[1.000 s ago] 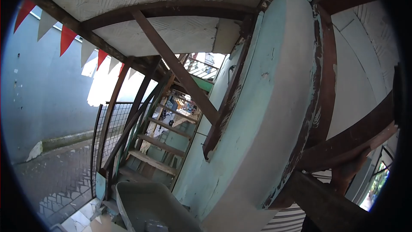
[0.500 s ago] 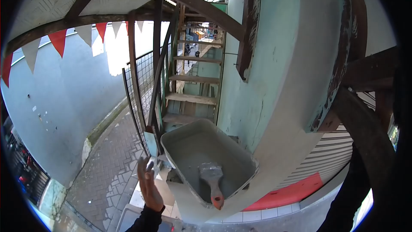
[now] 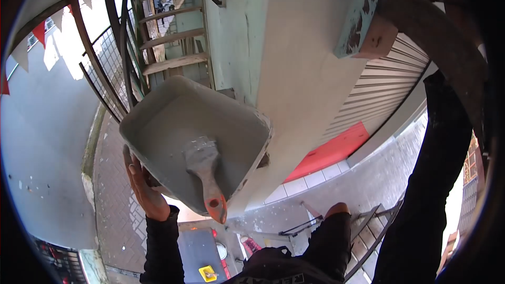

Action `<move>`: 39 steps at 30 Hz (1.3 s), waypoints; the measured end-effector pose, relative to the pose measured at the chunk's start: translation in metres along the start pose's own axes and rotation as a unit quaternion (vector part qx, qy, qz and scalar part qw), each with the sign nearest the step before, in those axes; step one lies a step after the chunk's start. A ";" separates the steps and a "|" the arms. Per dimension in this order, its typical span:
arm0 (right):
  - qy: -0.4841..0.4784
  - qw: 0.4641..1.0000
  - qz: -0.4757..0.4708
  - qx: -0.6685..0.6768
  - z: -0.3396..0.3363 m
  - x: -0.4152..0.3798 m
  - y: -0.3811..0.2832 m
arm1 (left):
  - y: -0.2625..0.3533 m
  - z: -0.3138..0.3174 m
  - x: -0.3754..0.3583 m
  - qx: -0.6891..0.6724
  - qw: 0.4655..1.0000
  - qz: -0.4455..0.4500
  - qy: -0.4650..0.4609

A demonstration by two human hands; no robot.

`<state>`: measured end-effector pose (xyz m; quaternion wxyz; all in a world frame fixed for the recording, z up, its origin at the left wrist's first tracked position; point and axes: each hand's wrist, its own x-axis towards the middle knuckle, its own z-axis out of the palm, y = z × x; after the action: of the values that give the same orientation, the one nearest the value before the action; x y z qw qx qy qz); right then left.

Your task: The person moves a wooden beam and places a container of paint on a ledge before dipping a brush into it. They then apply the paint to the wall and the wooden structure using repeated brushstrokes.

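A grey plastic tub [image 3: 173, 81], coated with grey paint or slurry, is tilted beside the wall. Inside it rests a wide paintbrush [image 3: 202, 158], its orange-tipped handle leaning over the near rim. My left hand [image 3: 146, 189] is closed against the tub's outer left side, fingers reaching up along the wall; the thumb area is partly hidden beneath. My right arm, in a black sleeve [image 3: 415, 179], stretches up toward a dark brown wooden brace [image 3: 436, 26]. The right hand itself does not show.
Wooden stairs [image 3: 173, 37] rise behind the tub, with a metal railing [image 3: 102, 73] on their left. A pale wall [image 3: 294, 58] stands on the right. Below are my bent knee [image 3: 336, 209], a ladder-like frame [image 3: 371, 236], a grey table [image 3: 197, 255] and a yellow tray [image 3: 208, 273].
My left hand has moved from beside the tub onto its left side. The view has tipped down and right, bringing my knee and the table below into sight. The brush stays in the tub.
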<state>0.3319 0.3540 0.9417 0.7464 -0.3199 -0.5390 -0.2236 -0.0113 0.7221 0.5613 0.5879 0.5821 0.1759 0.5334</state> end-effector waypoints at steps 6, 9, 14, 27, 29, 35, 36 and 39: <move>0.011 1.000 -0.004 -0.010 0.004 0.001 0.002 | -0.029 -0.012 -0.010 0.168 0.983 0.047 0.056; 0.020 1.000 -0.011 -0.014 0.003 0.001 0.002 | -0.027 -0.011 -0.010 0.179 0.980 0.073 0.043; 0.054 0.998 -0.021 -0.001 -0.007 0.000 -0.005 | -0.022 -0.007 -0.013 0.050 0.998 0.034 0.009; -0.033 0.988 -0.106 0.105 -0.004 -0.011 0.013 | -0.007 -0.013 -0.007 0.075 0.997 0.033 0.008; -0.075 0.988 -0.093 0.101 -0.003 -0.013 0.013 | 0.008 -0.012 -0.010 0.095 0.994 -0.048 -0.008; -0.063 0.992 -0.055 0.099 -0.002 -0.025 0.015 | -0.042 -0.031 0.008 0.321 0.940 -0.113 -0.036; -0.073 0.991 -0.052 0.096 -0.003 -0.025 0.015 | -0.046 -0.033 0.009 0.061 0.984 -0.168 -0.009; -0.104 0.989 -0.048 0.093 -0.004 -0.025 0.015 | -0.064 -0.037 0.012 -0.277 0.944 -0.177 0.017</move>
<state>0.3369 0.3608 0.9133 0.7011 -0.2443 -0.6471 -0.1734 -0.0102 0.7657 0.5006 0.8078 0.3466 0.1318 0.4581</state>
